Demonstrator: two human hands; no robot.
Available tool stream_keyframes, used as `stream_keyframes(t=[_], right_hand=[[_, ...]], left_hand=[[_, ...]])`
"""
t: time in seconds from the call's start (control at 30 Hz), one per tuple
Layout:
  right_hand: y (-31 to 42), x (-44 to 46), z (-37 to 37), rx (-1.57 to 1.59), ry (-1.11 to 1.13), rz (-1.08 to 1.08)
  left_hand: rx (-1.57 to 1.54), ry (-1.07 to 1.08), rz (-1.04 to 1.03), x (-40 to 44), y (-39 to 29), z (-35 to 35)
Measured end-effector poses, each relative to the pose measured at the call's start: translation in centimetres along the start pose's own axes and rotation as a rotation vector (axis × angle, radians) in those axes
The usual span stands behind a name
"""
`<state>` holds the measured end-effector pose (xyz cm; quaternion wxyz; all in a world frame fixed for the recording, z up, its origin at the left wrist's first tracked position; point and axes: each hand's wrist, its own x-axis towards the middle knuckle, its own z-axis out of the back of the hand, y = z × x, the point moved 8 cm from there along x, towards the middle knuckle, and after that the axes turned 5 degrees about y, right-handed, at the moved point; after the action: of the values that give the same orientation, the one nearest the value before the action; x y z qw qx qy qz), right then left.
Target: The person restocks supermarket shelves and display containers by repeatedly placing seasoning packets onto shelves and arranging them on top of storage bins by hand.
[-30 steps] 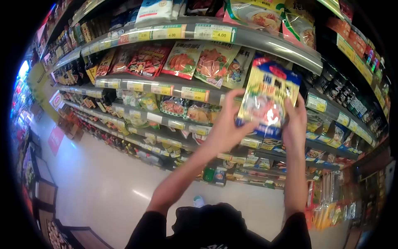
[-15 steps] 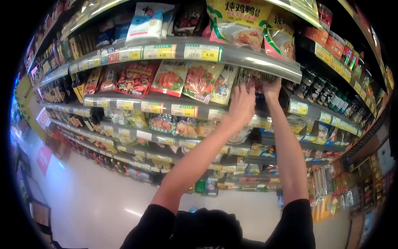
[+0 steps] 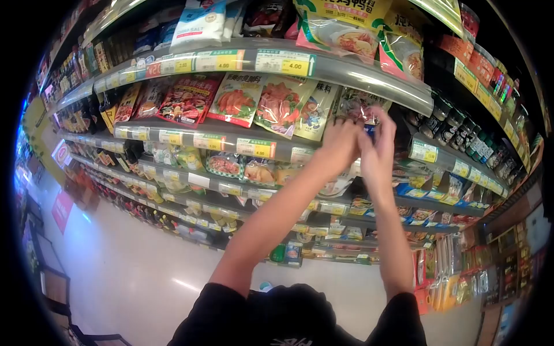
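A clear plastic packet (image 3: pixel 356 101) with dark contents stands at the right end of the middle shelf row. My left hand (image 3: pixel 341 141) is at its lower left, fingers curled against the packet's lower part; the fingertips are partly hidden. In front of the packet's right side is my right hand (image 3: pixel 378 144), slightly blurred, its fingers raised and bent and its thumb apart beside my left hand. A pale yellow seasoning pouch (image 3: pixel 314 112) leans just left of my left hand. Farther left are a seasoning pouch with a meat picture (image 3: pixel 281 106) and a red pouch (image 3: pixel 187 101).
The upper shelf edge (image 3: pixel 346 75) overhangs the packet, with a yellow soup-seasoning bag (image 3: pixel 346 37) and a white salt bag (image 3: pixel 199 23) above it. Spice jars (image 3: pixel 456 127) line the shelf on the right. Lower shelves hold more packets over a pale floor (image 3: pixel 144 277).
My right hand has come away from the packet's right side, moving down and left in front of it, close to my left hand. The view has shifted slightly.
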<state>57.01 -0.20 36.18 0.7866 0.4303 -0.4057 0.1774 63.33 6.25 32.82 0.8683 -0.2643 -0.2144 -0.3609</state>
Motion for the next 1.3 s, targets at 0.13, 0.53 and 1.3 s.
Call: stream_keyframes(t=[0.13,0.53,1.3], right_hand=[[12.1,-4.4,1.4,0.315,0.379,0.424],[15.2,-4.5,5.2,0.688,0.174,0.465],[-15.3,-48.8,4.6,0.628,1.359,-0.319]], left_hand=[[-0.338,-0.249,-0.175,-11.6,-1.7,1.2],[-0.57,0.342,1.822,-79.0,1.0,-23.8],[-0.725,-0.311,2.36,-75.9,-35.9,-40.5]])
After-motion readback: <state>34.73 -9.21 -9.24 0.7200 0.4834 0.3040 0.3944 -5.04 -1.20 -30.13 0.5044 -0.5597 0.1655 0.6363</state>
